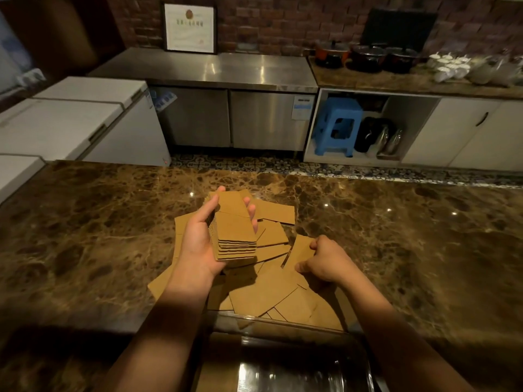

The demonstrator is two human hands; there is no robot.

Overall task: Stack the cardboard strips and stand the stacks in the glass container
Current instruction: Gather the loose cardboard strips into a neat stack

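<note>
At the far left stand white chest freezers [70,120], beside the dark brown marble tabletop [85,227] that fills the middle of the view. Behind them, against the brick wall, a framed certificate [190,28] leans on a stainless steel counter [209,69].

Over the tabletop, the left hand [202,236] is raised palm up, its grip curled around a stack of cardboard strips [233,230]: thumb along the left edge, fingertips [251,212] wrapping the right edge, with the layered corrugated ends facing the camera. The stack is held clear of the surface, above the loose cardboard strips [271,290] that lie scattered and overlapping on the tabletop between and in front of the two hands.

Just right of that pile, the right hand [322,261] is low, knuckles up, its grip closed in a pinch on a single cardboard strip [301,248] that tilts up from the heap.

At the near edge, below the loose strips, sits the glass container [283,363], its clear rim crossing over the nearest strips; no stacks can be seen standing inside it.

Farther right, under the back counter, a blue plastic stool [338,125] stands in an open cabinet, and lidded pots [368,58] line the counter above.
</note>
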